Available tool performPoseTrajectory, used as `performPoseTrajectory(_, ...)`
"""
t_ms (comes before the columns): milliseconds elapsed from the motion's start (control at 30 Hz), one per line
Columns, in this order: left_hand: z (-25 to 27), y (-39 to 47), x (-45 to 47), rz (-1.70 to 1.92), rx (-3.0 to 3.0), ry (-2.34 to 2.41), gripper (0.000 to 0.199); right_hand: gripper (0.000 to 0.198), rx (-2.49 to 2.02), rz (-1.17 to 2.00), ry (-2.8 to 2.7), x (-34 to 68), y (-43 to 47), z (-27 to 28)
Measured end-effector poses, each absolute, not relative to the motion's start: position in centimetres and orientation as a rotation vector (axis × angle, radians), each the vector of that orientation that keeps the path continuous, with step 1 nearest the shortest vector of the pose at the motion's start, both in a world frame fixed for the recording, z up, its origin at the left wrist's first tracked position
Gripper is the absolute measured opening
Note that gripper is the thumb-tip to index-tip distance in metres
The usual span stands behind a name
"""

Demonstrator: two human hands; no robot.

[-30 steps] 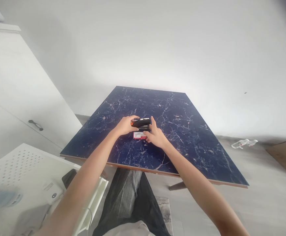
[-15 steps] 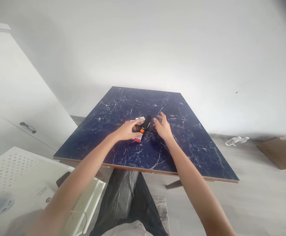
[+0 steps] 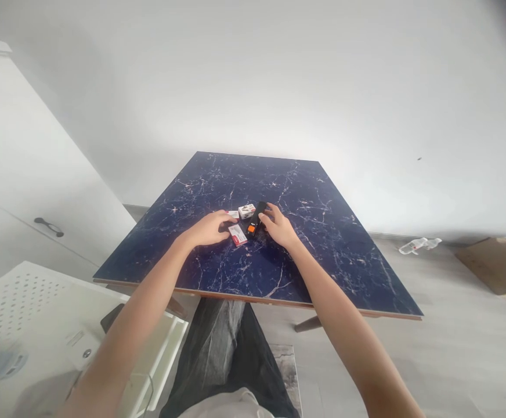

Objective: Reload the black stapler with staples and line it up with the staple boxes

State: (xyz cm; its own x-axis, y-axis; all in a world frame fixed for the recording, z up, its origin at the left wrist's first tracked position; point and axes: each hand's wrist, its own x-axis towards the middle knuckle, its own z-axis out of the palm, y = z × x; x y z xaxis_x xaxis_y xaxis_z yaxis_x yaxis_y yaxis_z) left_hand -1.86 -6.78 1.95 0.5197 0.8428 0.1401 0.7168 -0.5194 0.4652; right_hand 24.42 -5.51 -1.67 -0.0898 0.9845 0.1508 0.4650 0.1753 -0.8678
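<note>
A black stapler (image 3: pixel 252 229) with an orange patch at its near end stands over the middle of the blue marbled table (image 3: pixel 244 180). My right hand (image 3: pixel 279 225) grips its far part from the right, thumb on the near side and fingers behind. A small white box (image 3: pixel 246 211) with dark and red print sits just left of the stapler. My left hand (image 3: pixel 212 228) is apart from the stapler, its thumb and fingers spread beside a flat red-and-white box (image 3: pixel 237 235). Its fingertips touch or partly cover another red-and-white piece (image 3: pixel 232 214).
At lower left stands a white cabinet (image 3: pixel 39 302) with a perforated top, a dark flat object (image 3: pixel 111 317) on it. A white wardrobe (image 3: pixel 26 162) rises at left. On the floor at right lie clear plastic bottles (image 3: pixel 418 246) and a cardboard box (image 3: pixel 497 267).
My left hand has let go of the stapler and drawn left, uncovering the small boxes. My right hand has moved in from the right and taken hold of the stapler.
</note>
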Motion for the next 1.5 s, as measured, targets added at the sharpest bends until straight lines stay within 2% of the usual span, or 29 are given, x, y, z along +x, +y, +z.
performPoseTrajectory(200,2.1,-7.6,-0.9,0.430,2.337,1.081,0.067,0.075,-1.402,0.822,-1.724,24.1,-6.3,-0.7)
performPoseTrajectory(333,1.7,-7.0,-1.0,0.483,2.314,1.150,0.064,0.081,-1.378,0.881,-1.699,23.9,-6.3,-0.7)
performPoseTrajectory(533,1.2,-6.9,-0.5,0.540,2.312,1.148,0.071,0.082,-1.358,0.938,-1.701,24.0,-6.1,-0.7)
performPoseTrajectory(767,0.9,-7.2,0.2,0.595,2.267,1.112,0.066,0.076,-1.243,1.022,-1.743,23.9,-6.3,-0.9)
performPoseTrajectory(1100,0.2,-7.1,0.6,0.626,2.301,1.073,0.073,0.066,-1.193,1.007,-1.797,23.9,-6.6,-0.9)
performPoseTrajectory(1167,0.4,-7.2,0.6,0.634,2.370,1.077,0.067,0.065,-1.209,0.985,-1.810,23.9,-6.8,-0.7)
performPoseTrajectory(1300,0.7,-6.5,-0.2,0.830,2.431,1.317,0.037,0.067,-1.260,0.935,-1.835,24.1,-6.9,-0.4)
performPoseTrajectory(1400,0.3,-5.5,-1.1,0.832,2.388,1.627,0.031,0.064,-1.258,0.966,-1.804,24.2,-6.8,-0.7)
performPoseTrajectory(1500,-0.3,-5.0,-1.7,0.674,2.349,1.707,0.028,0.061,-1.243,1.074,-1.715,24.3,-6.6,-1.2)
